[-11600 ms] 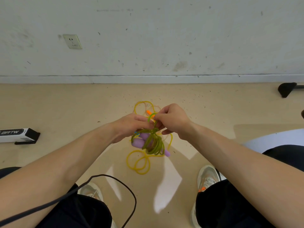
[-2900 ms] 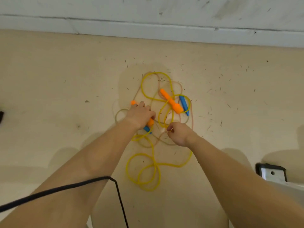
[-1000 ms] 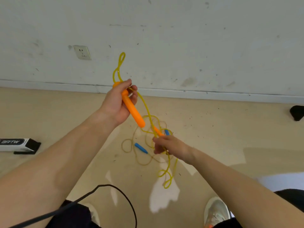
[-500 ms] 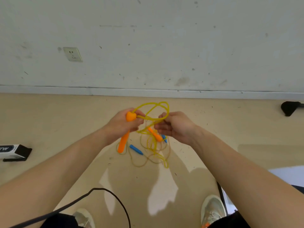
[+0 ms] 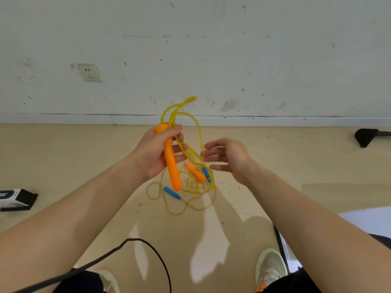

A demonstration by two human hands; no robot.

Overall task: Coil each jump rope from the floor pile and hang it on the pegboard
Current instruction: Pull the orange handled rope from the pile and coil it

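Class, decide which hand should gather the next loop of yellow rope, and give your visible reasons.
Right. The right hand is open and empty beside the hanging rope; the left hand grips the orange handle and loops.

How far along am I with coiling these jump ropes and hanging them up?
Done: nothing shows as hung, and no pegboard is in view. In hand: your left hand grips one orange handle with a few loops of the yellow rope gathered; your right hand is open beside them. Left: the rest of that rope, its other orange handle and the blue-handled rope lie tangled on the floor.
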